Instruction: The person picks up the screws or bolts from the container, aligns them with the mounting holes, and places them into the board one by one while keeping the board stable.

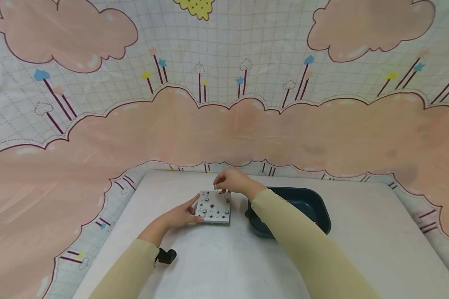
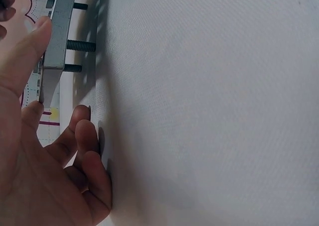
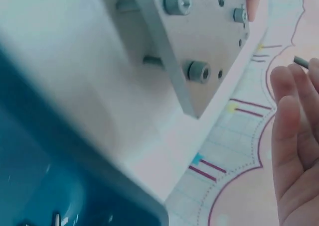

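1. Right grip (image 1: 236,181) pinches a slim grey metal pin (image 3: 300,61); a slack pinch could drop it!
2. Left grip (image 1: 178,216) clamps the square silver metal plate (image 1: 219,204) over the white desk (image 1: 363,211); loosen, and its threaded metal bolts (image 2: 81,46) could rock it.
3. Dark-blue rectangular tray (image 1: 319,203) alongside.

Smooth satin-silver square metal plate (image 3: 212,39), ridged dark metal screws (image 2: 80,45) through it, glossy dark-teal plastic tray (image 1: 319,203) beside it, matt white tabletop (image 1: 232,265) below it
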Available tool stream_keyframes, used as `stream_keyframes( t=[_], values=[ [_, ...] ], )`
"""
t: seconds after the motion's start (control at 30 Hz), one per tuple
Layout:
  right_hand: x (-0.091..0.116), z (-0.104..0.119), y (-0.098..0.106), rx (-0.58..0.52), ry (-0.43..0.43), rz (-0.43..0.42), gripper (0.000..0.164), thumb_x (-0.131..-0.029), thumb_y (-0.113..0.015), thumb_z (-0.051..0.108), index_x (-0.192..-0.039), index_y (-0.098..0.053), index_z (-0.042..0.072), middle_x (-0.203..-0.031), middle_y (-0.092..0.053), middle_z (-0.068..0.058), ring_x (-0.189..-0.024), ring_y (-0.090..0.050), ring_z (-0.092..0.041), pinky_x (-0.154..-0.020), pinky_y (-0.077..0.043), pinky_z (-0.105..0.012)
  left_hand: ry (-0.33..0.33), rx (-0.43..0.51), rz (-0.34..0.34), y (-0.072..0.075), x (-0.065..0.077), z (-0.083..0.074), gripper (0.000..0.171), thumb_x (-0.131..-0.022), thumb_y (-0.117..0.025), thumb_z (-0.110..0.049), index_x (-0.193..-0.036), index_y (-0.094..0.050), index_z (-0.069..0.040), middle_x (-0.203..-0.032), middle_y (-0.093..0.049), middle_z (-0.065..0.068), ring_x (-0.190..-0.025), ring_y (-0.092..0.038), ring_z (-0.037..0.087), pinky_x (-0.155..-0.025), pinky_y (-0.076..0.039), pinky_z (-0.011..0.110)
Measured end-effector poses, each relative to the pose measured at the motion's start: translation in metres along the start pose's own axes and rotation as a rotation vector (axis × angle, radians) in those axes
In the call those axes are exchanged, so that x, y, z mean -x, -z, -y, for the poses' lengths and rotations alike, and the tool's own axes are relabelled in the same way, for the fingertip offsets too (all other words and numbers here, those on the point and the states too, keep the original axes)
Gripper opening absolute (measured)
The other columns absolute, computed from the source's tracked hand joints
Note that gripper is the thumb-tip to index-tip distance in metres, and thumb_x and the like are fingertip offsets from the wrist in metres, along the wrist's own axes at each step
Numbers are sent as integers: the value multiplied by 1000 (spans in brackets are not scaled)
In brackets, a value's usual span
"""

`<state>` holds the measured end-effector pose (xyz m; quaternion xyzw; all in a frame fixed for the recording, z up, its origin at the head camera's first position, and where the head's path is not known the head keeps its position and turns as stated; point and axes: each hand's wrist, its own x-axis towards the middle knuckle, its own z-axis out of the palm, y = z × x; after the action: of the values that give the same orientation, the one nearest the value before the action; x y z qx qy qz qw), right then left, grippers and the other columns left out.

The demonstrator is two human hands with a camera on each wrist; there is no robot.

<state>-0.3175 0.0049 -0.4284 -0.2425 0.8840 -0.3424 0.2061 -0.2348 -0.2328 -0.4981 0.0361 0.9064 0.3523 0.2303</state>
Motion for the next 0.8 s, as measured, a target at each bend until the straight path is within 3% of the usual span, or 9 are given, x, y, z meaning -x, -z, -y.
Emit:
stream_keyframes(
  t=[0.17, 0.4, 0.57, 0.8],
  values=[
    [-11, 4, -12, -27, -50, -31, 22, -96, -67, 21, -113, -73, 8, -100, -72, -4, -86, -70, -20, -69, -52, -30, -4, -17, -11, -1, 1, 2, 100, -82, -77, -52, -160, -18, -29, -113, -55, 3, -99, -49, 23, -88, -38, 45],
    [-24, 9, -29, -23, -80, -84, 15, -95, -69, 21, -105, -76, 13, -92, -71, -1, -77, -68, -15, -64, -50, -27, -16, -14, -24, 0, 2, 6, 100, -83, -77, -50, -160, -18, -27, -110, -54, 3, -90, -49, 20, -82, -38, 40],
    [-31, 8, -37, 8, -87, -107, 13, -94, -70, 23, -102, -76, 15, -89, -69, 4, -74, -63, -12, -66, -50, -27, -23, -8, -23, 1, 3, 6, 99, -83, -77, -50, -160, -19, -29, -110, -54, 2, -94, -48, 20, -84, -37, 42],
    [-34, 3, -43, 85, -99, -126, 13, -94, -70, 23, -101, -77, 15, -96, -68, 4, -82, -58, -13, -75, -49, -29, -29, -9, -19, -1, 1, 4, 98, -83, -77, -50, -160, -19, -29, -109, -54, 1, -96, -48, 21, -86, -36, 42]
  ],
)
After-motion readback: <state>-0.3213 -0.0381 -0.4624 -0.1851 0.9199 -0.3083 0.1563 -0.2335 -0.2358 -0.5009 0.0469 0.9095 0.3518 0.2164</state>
